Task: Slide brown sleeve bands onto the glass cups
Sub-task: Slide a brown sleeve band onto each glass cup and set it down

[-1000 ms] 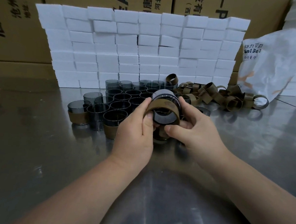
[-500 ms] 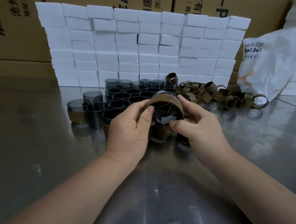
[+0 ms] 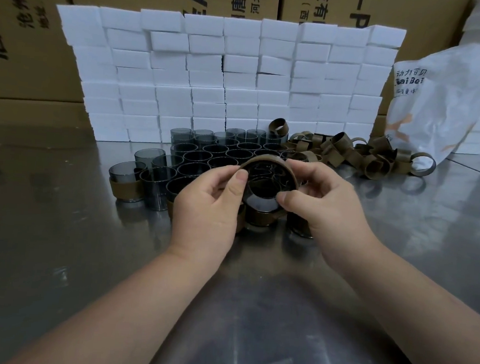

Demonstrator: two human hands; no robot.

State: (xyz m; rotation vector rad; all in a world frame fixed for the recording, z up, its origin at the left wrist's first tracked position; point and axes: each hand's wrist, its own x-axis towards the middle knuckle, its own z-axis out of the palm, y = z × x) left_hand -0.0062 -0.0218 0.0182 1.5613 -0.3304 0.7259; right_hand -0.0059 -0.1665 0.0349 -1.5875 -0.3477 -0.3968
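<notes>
Hands were seen just above the shiny table (image 3: 58, 240), with one glass cup (image 3: 260, 196) held between them and tipped toward the camera. The grip of the left hand (image 3: 211, 208) was clamped on the cup's left side, with the thumb laid on its edge. The grip of the right hand (image 3: 325, 207) was clamped on the right side, with the fingers curled over the top. A brown band (image 3: 266, 158) was wrapped round the far end of the held cup.

Right under the hands, a banded cup (image 3: 259, 218) was stood on the table. Many bare cups (image 3: 226, 152) were packed in rows behind the hands. One more cup with a band (image 3: 125, 186) was set at the left end. A heap of loose bands (image 3: 348, 155) was piled to the right of the rows. A wall of white blocks (image 3: 226, 75) was stacked at the back, with brown boxes (image 3: 29, 53) behind it and a white bag (image 3: 451, 111) at the right.
</notes>
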